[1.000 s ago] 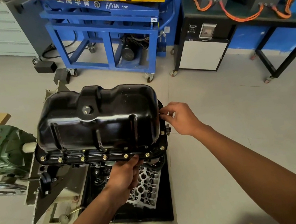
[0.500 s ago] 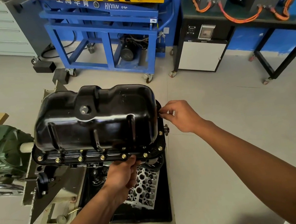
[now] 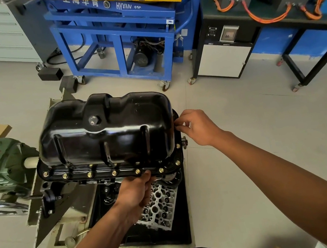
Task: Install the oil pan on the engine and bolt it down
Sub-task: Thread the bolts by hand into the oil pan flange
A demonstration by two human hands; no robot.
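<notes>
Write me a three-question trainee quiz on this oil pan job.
1. True or false: brass-coloured bolts sit along the near flange of the oil pan.
2. The right hand is at the pan's: A) right end B) left end C) drain plug.
3. Which hand grips the near flange?
Key: 1 true; 2 A; 3 the left hand.

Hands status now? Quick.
Left hand: grips oil pan at its near flange, thumb beside a bolt.
Right hand: pinches at the pan's right-end rim; what's pinched too small to tell.
</notes>
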